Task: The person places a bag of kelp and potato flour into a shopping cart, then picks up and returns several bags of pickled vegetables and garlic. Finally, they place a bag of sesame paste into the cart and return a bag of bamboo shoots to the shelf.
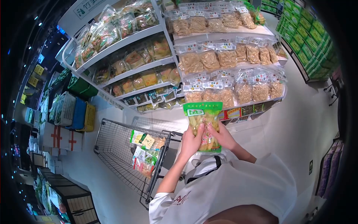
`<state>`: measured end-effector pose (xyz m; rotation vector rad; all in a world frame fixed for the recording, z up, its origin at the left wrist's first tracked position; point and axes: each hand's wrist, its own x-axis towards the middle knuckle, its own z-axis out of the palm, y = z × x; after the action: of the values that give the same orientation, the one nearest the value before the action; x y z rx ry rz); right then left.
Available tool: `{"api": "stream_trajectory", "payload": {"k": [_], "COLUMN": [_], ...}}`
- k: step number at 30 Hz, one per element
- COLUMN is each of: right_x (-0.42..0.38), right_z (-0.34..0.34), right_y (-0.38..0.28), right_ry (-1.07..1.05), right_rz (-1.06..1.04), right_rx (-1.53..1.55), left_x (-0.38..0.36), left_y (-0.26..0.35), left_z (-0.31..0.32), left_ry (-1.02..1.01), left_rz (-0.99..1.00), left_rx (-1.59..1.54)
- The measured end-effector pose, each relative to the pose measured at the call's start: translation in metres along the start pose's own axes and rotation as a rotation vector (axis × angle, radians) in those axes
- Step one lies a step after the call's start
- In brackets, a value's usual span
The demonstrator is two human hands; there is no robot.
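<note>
A green-topped clear bag of pale yellow-green food is held upright in front of my body. My left hand grips its left side, with the thumb pressed on the front. On the right side my right hand holds it the same way, thumb near the middle. The fingers behind the bag are hidden. To the left of my arms stands a wire shopping cart, with several packages lying in it near the handle.
Shelves of bagged dried food stand ahead, joined by a white rack of packets at the left. Green boxes are stacked at the upper right. Crates and cartons line the far left.
</note>
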<state>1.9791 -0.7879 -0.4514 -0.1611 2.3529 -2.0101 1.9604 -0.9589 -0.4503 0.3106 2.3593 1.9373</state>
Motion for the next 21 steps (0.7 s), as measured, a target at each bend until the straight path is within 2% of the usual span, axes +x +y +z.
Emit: {"api": "stream_trajectory", "payload": {"k": [2,4,11,13,16,18,21], "right_x": [-0.002,-0.001,0.024,0.030,0.026,0.017,-0.005], "right_z": [-0.023,-0.047,-0.168,-0.204,-0.256,-0.285,-0.309], "right_y": [0.011,0.010,0.007,0.011,-0.009,0.003,0.010], "right_ry": [-0.004,0.018,0.023,0.039,0.059,0.112,0.280], "right_rz": [0.066,0.045,0.011,0.021,0.120,0.146,0.151], "right_rx": [0.034,0.036,-0.005,-0.088,-0.406,-0.375,-0.241], "left_x": [0.009,0.021,0.078,0.094,0.111,0.125,0.144], "left_y": [0.004,0.013,0.009,0.016,0.020,0.023,0.025], "left_z": [0.021,0.045,0.155,0.181,0.222,0.250,0.284], "left_ry": [0.017,0.018,-0.005,-0.052,-0.119,-0.168,-0.413], "left_rz": [-0.012,-0.027,-0.057,-0.161,-0.265,-0.295,-0.207], "left_rx": [0.055,0.076,-0.118,-0.183,-0.284,-0.347,-0.327]}}
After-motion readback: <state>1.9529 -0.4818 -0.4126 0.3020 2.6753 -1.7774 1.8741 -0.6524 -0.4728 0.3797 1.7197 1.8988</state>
